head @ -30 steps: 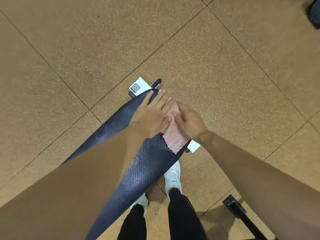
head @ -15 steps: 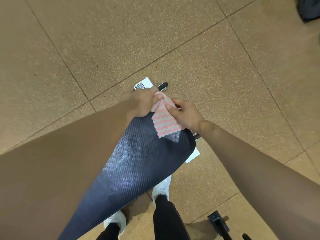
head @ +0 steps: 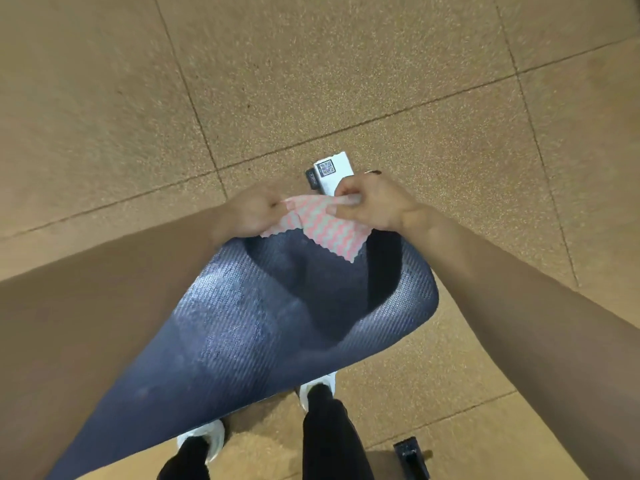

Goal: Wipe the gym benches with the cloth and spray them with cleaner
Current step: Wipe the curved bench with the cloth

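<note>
Head view: dark blue padded surface [head: 263,327] runs from 7 o'clock to centre, over tan tiled floor [head: 311,64].
Cloth: pink striped cloth [head: 325,233] held above the surface's 12 o'clock end.
Fingers: left hand [head: 252,211] and right hand [head: 374,202] pinch its top edge.
Change: hands were closer before; the cloth is now spread wider.

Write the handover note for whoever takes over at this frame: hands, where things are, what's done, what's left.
Hands: the left hand pinches the cloth at its left top corner; the right hand pinches its right top edge.
Things: the cloth is spread between both hands and hangs over the far end of the bench pad, apparently lifted off it. The spray cleaner is not in view.
Done: cannot tell how much of the pad is wiped.
Left: lay the cloth down, wipe the pad, then spray.
</note>
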The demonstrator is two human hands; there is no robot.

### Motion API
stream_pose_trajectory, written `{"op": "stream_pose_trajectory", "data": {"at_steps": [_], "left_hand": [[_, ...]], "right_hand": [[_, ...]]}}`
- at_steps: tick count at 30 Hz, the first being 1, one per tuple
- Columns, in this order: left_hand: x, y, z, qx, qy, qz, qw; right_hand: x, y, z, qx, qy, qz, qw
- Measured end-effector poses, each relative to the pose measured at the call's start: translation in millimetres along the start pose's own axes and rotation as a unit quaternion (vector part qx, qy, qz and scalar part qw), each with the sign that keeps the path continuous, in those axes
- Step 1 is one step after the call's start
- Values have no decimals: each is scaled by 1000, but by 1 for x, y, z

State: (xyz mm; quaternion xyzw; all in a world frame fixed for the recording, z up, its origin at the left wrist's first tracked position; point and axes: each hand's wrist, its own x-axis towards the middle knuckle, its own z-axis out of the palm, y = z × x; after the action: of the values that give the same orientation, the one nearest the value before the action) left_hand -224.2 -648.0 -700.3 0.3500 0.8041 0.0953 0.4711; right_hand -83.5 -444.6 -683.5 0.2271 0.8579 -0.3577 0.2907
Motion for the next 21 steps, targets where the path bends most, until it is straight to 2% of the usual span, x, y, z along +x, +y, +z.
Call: {"op": "stream_pose_trajectory", "data": {"at_steps": [8, 11, 14, 18, 21], "left_hand": [[-47, -66, -13, -87, 0, -49, 995], [-55, -70, -14, -202, 44, -62, 976], [-57, -58, -10, -281, 60, -36, 957], [-63, -57, 3, -258, -7, 16, 966], [-72, -76, 3, -226, 5, 25, 974]], "right_hand": [[21, -68, 32, -47, -70, -38, 996], [25, -81, 42, -53, -81, -36, 995], [26, -90, 48, -49, -80, -30, 995], [25, -101, 57, -64, -63, -18, 996], [20, -107, 60, -43, -54, -2, 998]]}}
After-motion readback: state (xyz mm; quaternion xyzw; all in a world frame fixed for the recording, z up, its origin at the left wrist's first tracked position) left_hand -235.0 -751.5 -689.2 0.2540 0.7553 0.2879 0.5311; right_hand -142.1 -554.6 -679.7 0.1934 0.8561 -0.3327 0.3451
